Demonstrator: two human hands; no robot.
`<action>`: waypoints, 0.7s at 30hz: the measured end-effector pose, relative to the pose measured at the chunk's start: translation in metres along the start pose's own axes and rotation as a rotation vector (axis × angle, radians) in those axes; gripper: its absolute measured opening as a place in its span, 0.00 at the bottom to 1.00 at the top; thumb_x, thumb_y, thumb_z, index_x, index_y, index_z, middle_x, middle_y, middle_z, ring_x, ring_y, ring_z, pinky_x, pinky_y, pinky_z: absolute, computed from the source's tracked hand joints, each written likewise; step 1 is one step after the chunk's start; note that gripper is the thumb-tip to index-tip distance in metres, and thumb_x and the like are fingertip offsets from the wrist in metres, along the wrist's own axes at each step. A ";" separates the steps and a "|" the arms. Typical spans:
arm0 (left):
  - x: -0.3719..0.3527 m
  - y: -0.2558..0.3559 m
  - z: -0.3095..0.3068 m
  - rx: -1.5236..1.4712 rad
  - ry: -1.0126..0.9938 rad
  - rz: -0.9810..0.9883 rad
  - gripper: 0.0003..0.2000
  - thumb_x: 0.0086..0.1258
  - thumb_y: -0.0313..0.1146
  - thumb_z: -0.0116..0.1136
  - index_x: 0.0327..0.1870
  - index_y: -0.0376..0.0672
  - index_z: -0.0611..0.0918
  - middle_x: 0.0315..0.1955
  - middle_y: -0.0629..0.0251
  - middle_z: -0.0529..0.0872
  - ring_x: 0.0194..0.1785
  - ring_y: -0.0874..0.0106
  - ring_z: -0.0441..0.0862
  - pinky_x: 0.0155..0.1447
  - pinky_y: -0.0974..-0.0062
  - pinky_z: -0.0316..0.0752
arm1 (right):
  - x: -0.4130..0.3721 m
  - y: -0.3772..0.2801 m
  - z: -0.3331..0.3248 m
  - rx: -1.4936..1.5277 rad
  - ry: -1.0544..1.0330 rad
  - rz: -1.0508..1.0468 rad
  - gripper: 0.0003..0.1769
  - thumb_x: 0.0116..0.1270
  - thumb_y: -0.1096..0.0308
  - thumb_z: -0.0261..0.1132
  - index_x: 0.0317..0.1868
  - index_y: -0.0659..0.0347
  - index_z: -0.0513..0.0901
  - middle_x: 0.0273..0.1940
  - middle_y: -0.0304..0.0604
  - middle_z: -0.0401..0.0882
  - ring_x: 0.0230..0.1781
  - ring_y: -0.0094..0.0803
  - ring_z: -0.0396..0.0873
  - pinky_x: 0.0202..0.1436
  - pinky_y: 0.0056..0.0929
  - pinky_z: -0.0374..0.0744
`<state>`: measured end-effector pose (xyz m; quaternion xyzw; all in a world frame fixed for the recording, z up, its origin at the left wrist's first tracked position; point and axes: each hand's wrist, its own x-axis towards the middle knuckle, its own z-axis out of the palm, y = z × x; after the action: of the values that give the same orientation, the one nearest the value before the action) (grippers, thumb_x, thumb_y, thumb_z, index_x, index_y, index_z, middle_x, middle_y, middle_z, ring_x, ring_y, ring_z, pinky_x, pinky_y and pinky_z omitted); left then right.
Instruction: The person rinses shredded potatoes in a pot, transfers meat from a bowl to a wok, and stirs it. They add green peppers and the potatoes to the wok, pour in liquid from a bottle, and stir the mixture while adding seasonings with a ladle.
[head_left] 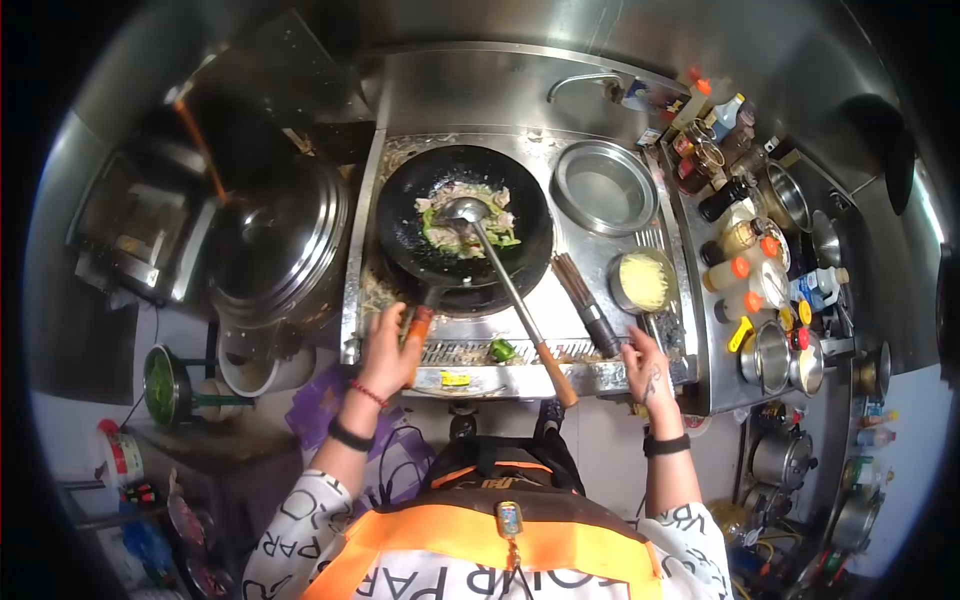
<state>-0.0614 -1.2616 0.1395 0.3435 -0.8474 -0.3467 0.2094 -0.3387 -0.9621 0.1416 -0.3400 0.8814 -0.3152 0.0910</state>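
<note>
Left hand [386, 352] is loosely curled at the wok [404, 222] handle [419, 325], can't tell if it's actually gripping. Ladle's [508, 284] parked in the wok on the food [447, 238], handle out, probably for easy grabbing. Right of the wok: brush [590, 312], then right hand [650, 374], fingers loosely parted.

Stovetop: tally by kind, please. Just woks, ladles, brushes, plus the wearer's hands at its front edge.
Wok: 1
Ladle: 1
Brush: 1
Hands: 2 (left hand, right hand)
Total: 5
</note>
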 end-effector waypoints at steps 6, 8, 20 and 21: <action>-0.009 0.167 -0.001 -1.007 -0.488 0.083 0.17 0.67 0.23 0.51 0.56 0.33 0.67 0.47 0.60 0.75 0.51 0.72 0.75 0.55 0.77 0.71 | 0.007 0.139 0.009 -0.330 -0.498 0.072 0.15 0.55 0.64 0.63 0.37 0.69 0.79 0.35 0.61 0.79 0.39 0.54 0.78 0.43 0.42 0.77; -0.019 0.200 0.040 -1.099 -0.849 -0.017 0.18 0.68 0.23 0.50 0.58 0.33 0.66 0.49 0.60 0.75 0.54 0.73 0.74 0.56 0.77 0.71 | 0.017 0.106 -0.014 -0.162 -0.526 0.031 0.12 0.55 0.66 0.64 0.34 0.67 0.81 0.36 0.59 0.80 0.39 0.54 0.79 0.44 0.40 0.77; -0.047 0.191 0.311 -0.839 -1.051 0.035 0.20 0.68 0.30 0.52 0.59 0.35 0.68 0.50 0.60 0.75 0.58 0.73 0.71 0.59 0.74 0.69 | 0.210 0.185 0.035 -0.467 -0.459 -0.122 0.39 0.47 0.70 0.70 0.62 0.54 0.65 0.52 0.63 0.72 0.52 0.54 0.72 0.55 0.38 0.73; -0.057 0.183 0.335 -0.846 -1.038 0.023 0.20 0.68 0.30 0.52 0.59 0.35 0.68 0.50 0.60 0.75 0.58 0.73 0.71 0.59 0.74 0.69 | 0.217 0.188 0.038 -0.326 -0.572 0.028 0.39 0.48 0.68 0.71 0.62 0.54 0.66 0.49 0.62 0.75 0.49 0.54 0.75 0.52 0.38 0.75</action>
<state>-0.3015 -0.9757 0.0409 0.0113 -0.6328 -0.7670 -0.1053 -0.5901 -1.0163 0.0076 -0.4125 0.8636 -0.0604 0.2837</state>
